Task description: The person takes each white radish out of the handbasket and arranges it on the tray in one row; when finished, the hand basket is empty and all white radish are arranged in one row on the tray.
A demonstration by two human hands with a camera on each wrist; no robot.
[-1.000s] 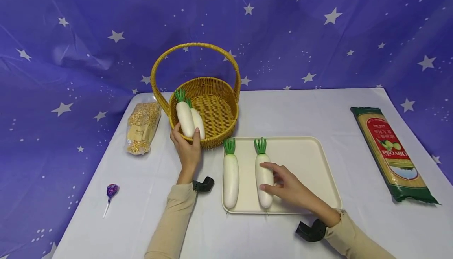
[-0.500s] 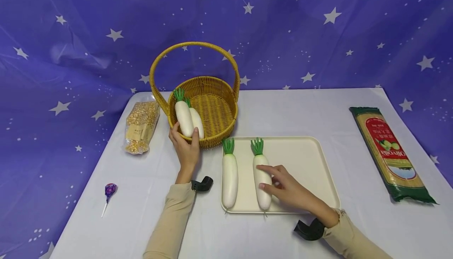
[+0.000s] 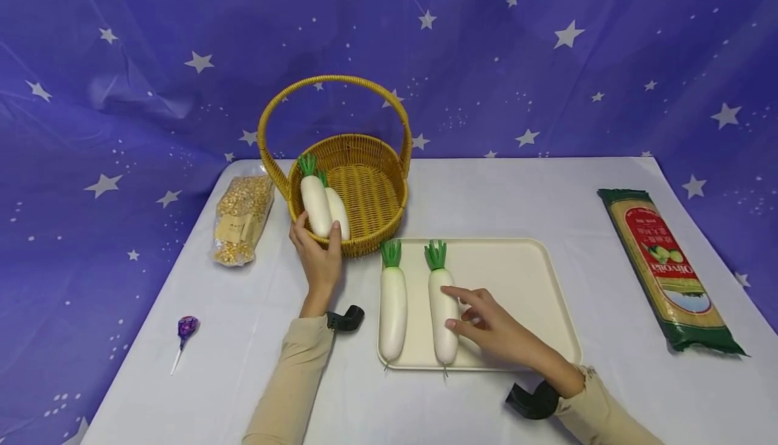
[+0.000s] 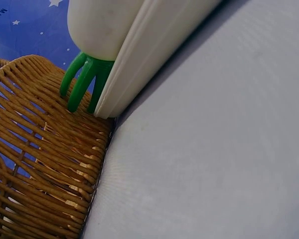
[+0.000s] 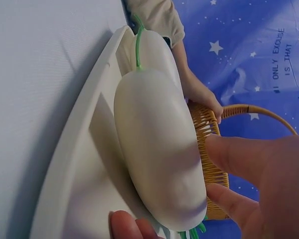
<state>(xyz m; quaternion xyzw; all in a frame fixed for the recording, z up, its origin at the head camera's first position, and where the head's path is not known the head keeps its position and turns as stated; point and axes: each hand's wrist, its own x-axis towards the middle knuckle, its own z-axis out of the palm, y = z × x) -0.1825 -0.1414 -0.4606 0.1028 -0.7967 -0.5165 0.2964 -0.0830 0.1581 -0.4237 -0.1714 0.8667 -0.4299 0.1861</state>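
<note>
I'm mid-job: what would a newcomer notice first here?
Probably the tall-handled wicker basket, at the back left of centre, holding two white radishes, with the left hand at its front rim. Next, two more radishes lie side by side on the cream tray, the right hand at the one on the right. The red-and-green packet also stands out, at the far right.

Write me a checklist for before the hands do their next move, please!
1. Left hand on the basket rim: ok.
2. Bare space inside beside the two white radishes: ok.
3. Right hand gripping the right-hand radish on the tray: not ok, its fingers aren't wrapped round it.
4. Fingertips touching that radish: cannot tell.
5. Lollipop out of the way: ok, it lies off to the left.
</note>
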